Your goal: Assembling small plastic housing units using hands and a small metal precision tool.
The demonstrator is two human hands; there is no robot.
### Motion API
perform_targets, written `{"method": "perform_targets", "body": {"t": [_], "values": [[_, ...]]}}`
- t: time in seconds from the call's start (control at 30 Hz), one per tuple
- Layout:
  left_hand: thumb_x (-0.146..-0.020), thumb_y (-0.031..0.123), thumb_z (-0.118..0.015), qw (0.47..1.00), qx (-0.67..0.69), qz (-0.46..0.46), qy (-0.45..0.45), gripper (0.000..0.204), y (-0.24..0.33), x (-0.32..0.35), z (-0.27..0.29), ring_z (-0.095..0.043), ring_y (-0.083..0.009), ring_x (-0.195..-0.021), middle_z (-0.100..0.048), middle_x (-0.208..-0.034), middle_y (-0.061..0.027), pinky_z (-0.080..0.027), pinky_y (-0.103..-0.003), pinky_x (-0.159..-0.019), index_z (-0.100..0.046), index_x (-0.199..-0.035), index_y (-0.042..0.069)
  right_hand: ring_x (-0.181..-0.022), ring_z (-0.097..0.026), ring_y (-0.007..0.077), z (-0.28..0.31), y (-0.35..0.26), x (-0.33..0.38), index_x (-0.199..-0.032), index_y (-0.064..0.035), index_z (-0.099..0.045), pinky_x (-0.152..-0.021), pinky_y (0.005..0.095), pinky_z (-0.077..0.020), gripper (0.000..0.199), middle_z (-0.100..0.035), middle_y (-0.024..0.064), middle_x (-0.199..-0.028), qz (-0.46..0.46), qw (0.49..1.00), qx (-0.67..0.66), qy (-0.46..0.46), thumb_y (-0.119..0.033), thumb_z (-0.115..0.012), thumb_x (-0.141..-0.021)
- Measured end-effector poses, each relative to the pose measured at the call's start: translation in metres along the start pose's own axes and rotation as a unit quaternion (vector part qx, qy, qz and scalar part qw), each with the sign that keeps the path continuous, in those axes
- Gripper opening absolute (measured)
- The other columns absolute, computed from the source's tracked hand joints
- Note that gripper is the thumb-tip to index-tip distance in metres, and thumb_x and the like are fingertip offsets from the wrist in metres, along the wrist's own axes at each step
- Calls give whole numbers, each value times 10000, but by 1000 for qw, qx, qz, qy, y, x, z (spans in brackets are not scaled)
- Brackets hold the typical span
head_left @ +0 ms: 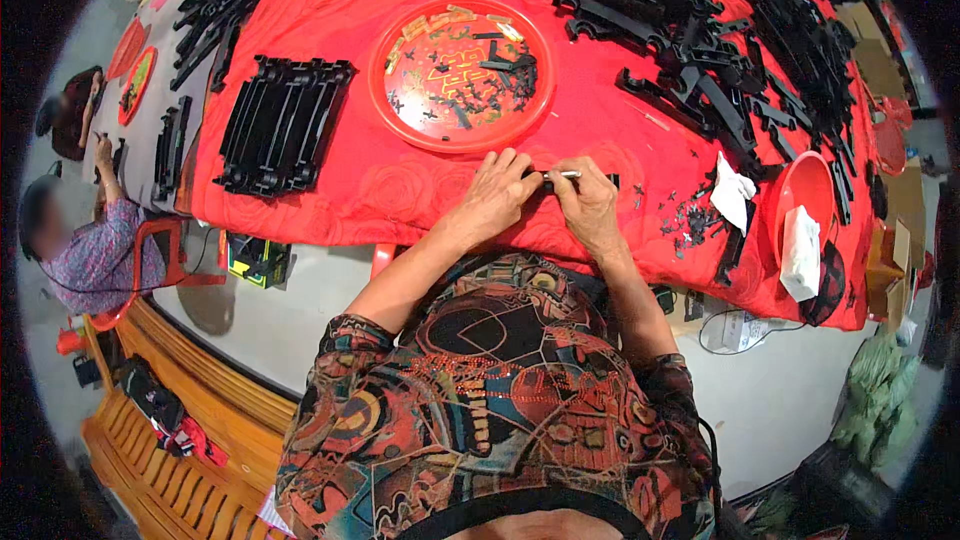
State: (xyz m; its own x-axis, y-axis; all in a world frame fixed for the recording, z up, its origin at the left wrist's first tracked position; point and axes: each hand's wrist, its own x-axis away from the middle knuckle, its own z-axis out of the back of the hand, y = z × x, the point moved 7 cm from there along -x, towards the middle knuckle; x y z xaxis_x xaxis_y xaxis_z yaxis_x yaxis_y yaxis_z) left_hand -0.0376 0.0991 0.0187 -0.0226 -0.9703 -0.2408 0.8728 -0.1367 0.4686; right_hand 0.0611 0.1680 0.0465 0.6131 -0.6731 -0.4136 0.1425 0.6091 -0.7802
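Note:
My left hand [497, 195] and my right hand [588, 202] meet over the red tablecloth [350, 190], close to its near edge. Both pinch a long black plastic strip [608, 179] that lies flat between them. My right hand also holds a thin silver tool [564, 175] against the strip. Just beyond my hands sits a round red tray [392, 90] with small black scraps in it.
A neat stack of black strips [280, 125] lies to the left. A big loose heap of black parts [720, 50] fills the far right. A red bowl [806, 185] with white tissue [733, 192] stands at the right. Another person [85, 240] sits at the far left.

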Motion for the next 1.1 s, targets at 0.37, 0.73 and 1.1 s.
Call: {"method": "perform_targets", "body": {"t": [0.37,0.73,1.1], "values": [[-636,-34,-552,999,-21,-21,-17,314,3,-5,4,-461,-300,-929,-494,-929,-118,-388,-422,-749,-594,-942,23,-681,-578,264,-6,1,3,-811,10,-582,-598,340,-466,50,-576,124,-751,30,999,25,15,20,-614,-774],[-703,20,-550,996,-52,-57,54,187,5,1,4,-479,-274,-835,-499,-853,-101,-397,-389,-697,-588,-883,51,-621,-557,110,66,39,25,-869,-32,-565,-554,258,-445,120,-597,29,-743,-183,942,-200,199,-122,-504,-920],[-721,39,-550,993,-55,-73,80,126,8,-1,7,-496,-282,-803,-500,-838,-113,-427,-391,-695,-565,-846,46,-574,-474,72,78,61,26,-855,-34,-587,-523,238,-392,165,-494,-4,-647,-221,963,-27,152,-146,-486,-921]]}}
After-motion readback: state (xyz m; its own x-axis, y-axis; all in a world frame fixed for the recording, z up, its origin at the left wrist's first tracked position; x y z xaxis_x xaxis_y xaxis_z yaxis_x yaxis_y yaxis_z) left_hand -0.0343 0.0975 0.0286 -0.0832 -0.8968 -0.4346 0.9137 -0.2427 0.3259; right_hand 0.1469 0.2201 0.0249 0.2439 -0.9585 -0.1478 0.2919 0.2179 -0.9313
